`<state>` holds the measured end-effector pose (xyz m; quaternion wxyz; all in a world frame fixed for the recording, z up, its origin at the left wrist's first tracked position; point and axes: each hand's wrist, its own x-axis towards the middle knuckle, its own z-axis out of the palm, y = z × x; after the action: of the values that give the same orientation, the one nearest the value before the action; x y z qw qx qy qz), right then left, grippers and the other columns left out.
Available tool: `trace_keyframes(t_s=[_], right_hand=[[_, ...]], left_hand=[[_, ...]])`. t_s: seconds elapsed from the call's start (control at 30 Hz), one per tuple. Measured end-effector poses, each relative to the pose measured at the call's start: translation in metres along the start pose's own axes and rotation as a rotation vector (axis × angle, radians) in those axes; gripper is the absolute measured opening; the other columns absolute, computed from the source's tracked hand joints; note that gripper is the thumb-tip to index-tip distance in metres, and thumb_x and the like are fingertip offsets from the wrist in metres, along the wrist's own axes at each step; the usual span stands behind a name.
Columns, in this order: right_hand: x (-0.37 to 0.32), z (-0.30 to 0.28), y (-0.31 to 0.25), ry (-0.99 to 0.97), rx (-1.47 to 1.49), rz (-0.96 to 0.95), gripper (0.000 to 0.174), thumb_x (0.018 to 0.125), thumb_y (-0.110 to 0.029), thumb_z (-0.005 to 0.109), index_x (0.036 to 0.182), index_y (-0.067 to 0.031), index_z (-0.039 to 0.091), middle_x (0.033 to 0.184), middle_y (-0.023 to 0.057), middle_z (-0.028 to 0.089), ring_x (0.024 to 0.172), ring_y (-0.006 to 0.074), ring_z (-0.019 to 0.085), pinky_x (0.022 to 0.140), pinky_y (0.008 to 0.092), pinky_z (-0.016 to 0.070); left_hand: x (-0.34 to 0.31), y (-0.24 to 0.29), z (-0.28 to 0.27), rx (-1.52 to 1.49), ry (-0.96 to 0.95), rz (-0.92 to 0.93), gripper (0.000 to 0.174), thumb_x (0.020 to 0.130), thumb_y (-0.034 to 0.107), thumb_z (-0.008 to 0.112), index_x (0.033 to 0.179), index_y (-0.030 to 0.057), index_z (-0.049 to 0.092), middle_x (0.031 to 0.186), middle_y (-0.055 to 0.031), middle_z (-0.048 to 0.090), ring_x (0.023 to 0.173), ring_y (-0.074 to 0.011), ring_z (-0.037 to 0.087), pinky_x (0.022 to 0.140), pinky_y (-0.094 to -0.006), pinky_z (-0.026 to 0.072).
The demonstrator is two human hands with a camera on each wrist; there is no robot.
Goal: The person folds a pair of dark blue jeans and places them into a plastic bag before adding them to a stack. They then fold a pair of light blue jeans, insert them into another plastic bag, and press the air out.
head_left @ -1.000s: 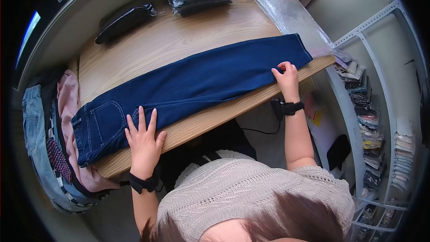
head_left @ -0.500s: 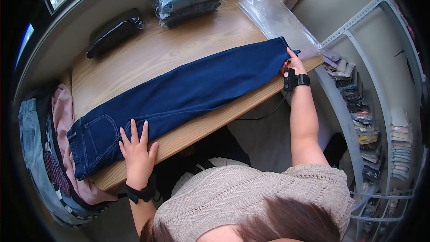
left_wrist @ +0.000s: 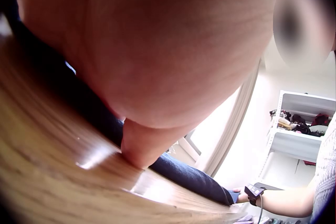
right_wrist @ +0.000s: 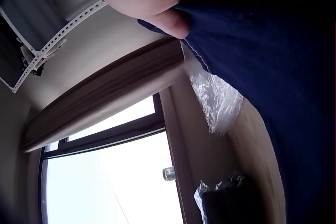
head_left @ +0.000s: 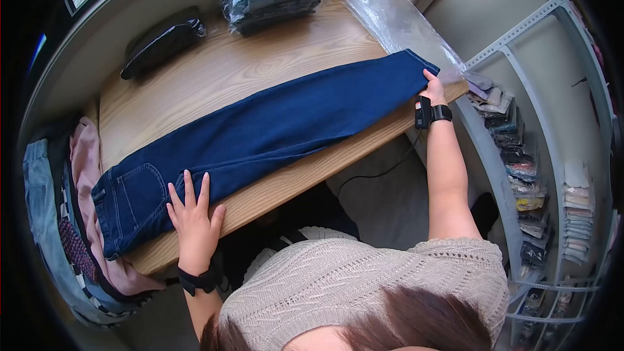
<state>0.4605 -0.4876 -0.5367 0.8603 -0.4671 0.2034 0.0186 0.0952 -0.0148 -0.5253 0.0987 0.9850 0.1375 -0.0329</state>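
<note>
Dark blue jeans point(head_left: 273, 127), folded lengthwise, lie across the wooden table point(head_left: 305, 168), waistband at the left and leg hems at the right. My left hand point(head_left: 195, 224) rests near the pocket with fingers spread straight over the denim and the thumb at the table's front edge. At the far right, my right hand point(head_left: 433, 91) grips the hem corner, thumb on top and the other fingers hidden beneath the cloth. In the right wrist view the thumb point(right_wrist: 170, 22) presses on the denim beside the stitched hem.
Clear plastic bags point(head_left: 406, 29) lie just beyond the hems. Bagged folded clothes point(head_left: 273, 0) and a dark bagged bundle point(head_left: 162, 42) sit along the back. Other garments point(head_left: 84, 149) hang over the left end. A shelving rack point(head_left: 504, 84) with packed clothes stands at the right.
My right hand has moved right from the leg's lower edge to the hem corner and taken hold of it. The hem, bent up half a second ago, now lies straighter. My left hand stays put.
</note>
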Motion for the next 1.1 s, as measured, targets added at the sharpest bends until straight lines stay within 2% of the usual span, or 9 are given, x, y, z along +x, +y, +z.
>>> trace_keyframes(t_s=[0.17, 0.3, 0.43, 0.5, 0.63, 0.67, 0.77, 0.9, 1.1], right_hand=[[-0.017, 0.014, 0.019, -0.007, 0.055, 0.05, 0.038, 0.099, -0.03, 0.046, 0.121, -0.0004, 0.055, 0.126, 0.0137, 0.058, 0.116, 0.0296, 0.054, 0.105, 0.046, 0.0374], [-0.067, 0.05, 0.013, -0.314, -0.072, -0.121, 0.041, 0.1, -0.031, 0.045, 0.123, 0.0013, 0.053, 0.126, 0.012, 0.058, 0.117, 0.0265, 0.054, 0.104, 0.0414, 0.0392], [-0.15, 0.099, 0.056, -0.415, -0.753, -0.452, 0.043, 0.098, -0.023, 0.053, 0.133, 0.0019, 0.047, 0.131, 0.0098, 0.055, 0.124, 0.0223, 0.048, 0.108, 0.0347, 0.0338], [-0.147, 0.096, 0.095, -0.798, -1.019, -0.722, 0.049, 0.091, -0.013, 0.055, 0.139, -0.0099, 0.043, 0.14, 0.0159, 0.046, 0.134, 0.0276, 0.039, 0.11, 0.037, 0.0295], [-0.175, 0.098, 0.135, -0.822, -1.888, -0.698, 0.085, 0.07, 0.01, 0.042, 0.147, -0.0233, 0.032, 0.154, 0.0164, 0.023, 0.145, 0.0313, 0.013, 0.115, 0.0471, 0.011], [-0.175, 0.098, 0.134, -0.824, -1.872, -0.684, 0.074, 0.077, 0.005, 0.043, 0.146, -0.0209, 0.033, 0.153, 0.0177, 0.025, 0.143, 0.0374, 0.016, 0.115, 0.0487, 0.0117], [-0.166, 0.104, 0.123, -0.81, -1.608, -0.486, 0.073, 0.078, 0.004, 0.042, 0.146, -0.0214, 0.033, 0.152, 0.0185, 0.026, 0.143, 0.0366, 0.017, 0.115, 0.0494, 0.0121], [-0.159, 0.105, 0.129, -0.734, -1.356, -0.691, 0.069, 0.08, 0.002, 0.04, 0.145, -0.0221, 0.035, 0.151, 0.0187, 0.028, 0.143, 0.0338, 0.02, 0.114, 0.05, 0.0123], [-0.18, 0.11, 0.143, -0.696, -1.983, -0.664, 0.073, 0.084, -0.018, 0.057, 0.149, -0.0169, 0.024, 0.155, 0.02, 0.015, 0.144, 0.037, 0.009, 0.114, 0.0502, 0.0119]], left_hand=[[0.0, -0.002, 0.001, -0.008, 0.01, 0.019, 0.063, 0.087, 0.031, 0.059, 0.145, 0.0191, 0.036, 0.157, -0.0114, 0.016, 0.141, -0.0459, 0.011, 0.109, -0.0624, 0.0135], [0.0, -0.001, 0.001, 0.002, 0.003, 0.011, 0.063, 0.088, 0.031, 0.059, 0.145, 0.0193, 0.036, 0.157, -0.0111, 0.016, 0.141, -0.0456, 0.011, 0.109, -0.0625, 0.0136], [0.001, -0.003, 0.004, 0.0, 0.008, 0.011, 0.063, 0.088, 0.032, 0.058, 0.145, 0.0197, 0.036, 0.157, -0.0105, 0.016, 0.141, -0.0449, 0.01, 0.109, -0.0629, 0.0133], [0.001, -0.003, 0.004, -0.002, 0.012, 0.01, 0.063, 0.088, 0.032, 0.058, 0.145, 0.0198, 0.036, 0.157, -0.0103, 0.016, 0.141, -0.0446, 0.01, 0.109, -0.0631, 0.013], [0.0, -0.003, 0.003, -0.006, 0.015, 0.015, 0.063, 0.088, 0.033, 0.058, 0.145, 0.0199, 0.036, 0.157, -0.0103, 0.015, 0.141, -0.0449, 0.01, 0.109, -0.0626, 0.0124], [0.0, -0.002, 0.003, -0.005, 0.012, 0.014, 0.063, 0.088, 0.033, 0.058, 0.145, 0.02, 0.036, 0.157, -0.0103, 0.015, 0.141, -0.045, 0.011, 0.11, -0.0623, 0.0123], [0.0, -0.002, 0.003, 0.0, 0.016, 0.015, 0.063, 0.088, 0.033, 0.058, 0.145, 0.0202, 0.036, 0.157, -0.0102, 0.015, 0.141, -0.045, 0.01, 0.11, -0.062, 0.0122], [0.0, -0.002, 0.004, -0.002, 0.019, 0.018, 0.063, 0.088, 0.033, 0.058, 0.146, 0.0203, 0.035, 0.157, -0.0101, 0.015, 0.141, -0.0449, 0.01, 0.11, -0.0621, 0.012], [-0.001, -0.002, 0.005, -0.022, 0.048, 0.019, 0.062, 0.087, 0.031, 0.061, 0.143, 0.0199, 0.04, 0.156, -0.0109, 0.019, 0.14, -0.0456, 0.012, 0.109, -0.0628, 0.0142]])
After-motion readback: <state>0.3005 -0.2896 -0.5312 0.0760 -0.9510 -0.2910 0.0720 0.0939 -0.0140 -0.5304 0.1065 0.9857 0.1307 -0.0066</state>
